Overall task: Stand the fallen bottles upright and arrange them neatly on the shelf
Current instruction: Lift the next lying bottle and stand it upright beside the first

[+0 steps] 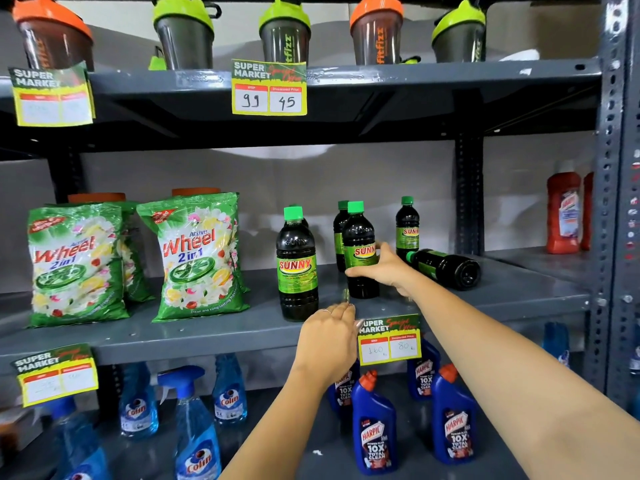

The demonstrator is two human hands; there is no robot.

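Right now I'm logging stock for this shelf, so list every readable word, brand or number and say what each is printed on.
"SUNNY": front dark bottle, and the bottle the right hand grips.
"Active Wheel 2in1": detergent packs.
"SUPER MARKET", "99", "45": top shelf tag.
"160", "80": middle shelf tag, faint.
"fitfizz": shaker cups.
"HARPIC 10X TOTAL CLEAN": blue bottles.
"Colin": spray bottles.
Left tags' prices: too blurred.

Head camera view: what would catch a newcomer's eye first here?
The right hand gripping an upright dark Sunny bottle on the middle shelf, with one fallen bottle lying just right of it. To the left stand bright green Wheel detergent bags.
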